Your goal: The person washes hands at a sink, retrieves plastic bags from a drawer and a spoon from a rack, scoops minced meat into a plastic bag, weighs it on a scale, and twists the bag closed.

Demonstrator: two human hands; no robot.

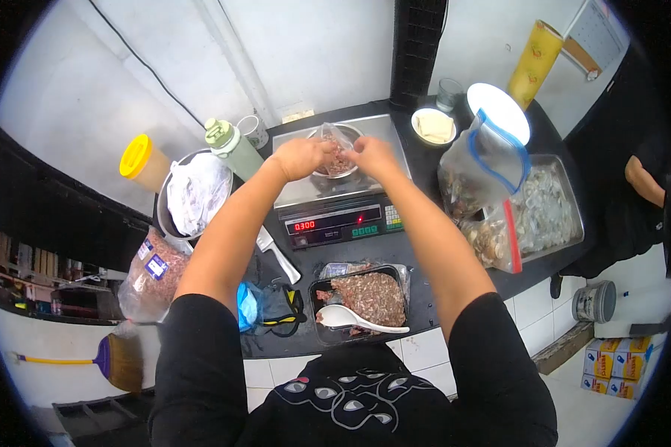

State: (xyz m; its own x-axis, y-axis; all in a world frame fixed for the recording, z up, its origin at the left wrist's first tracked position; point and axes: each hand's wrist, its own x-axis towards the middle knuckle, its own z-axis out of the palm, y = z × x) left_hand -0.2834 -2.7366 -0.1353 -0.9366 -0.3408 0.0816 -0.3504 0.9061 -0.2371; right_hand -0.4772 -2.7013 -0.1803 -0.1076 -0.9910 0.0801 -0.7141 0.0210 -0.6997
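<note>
A clear plastic bag with ground meat (338, 155) sits in a round metal bowl (356, 134) on the steel plate of a digital scale (289, 195), whose red display reads 0.300. My left hand (303, 158) pinches the bag's left edge. On the right side, my right hand (374, 158) has its fingers closed on the bag's other edge. Nearer to me, a black tray of ground meat (373, 296) holds a white spoon (343, 316) lying across it.
Left are a knife (282, 257), a green bottle (235, 149), a bowl with white plastic (197, 195) and a meat bag (153, 276). Right are zip bags (470, 175), a metal tray (574, 212) and a butter-coloured block in a bowl (434, 127). A person (626, 186) stands far right.
</note>
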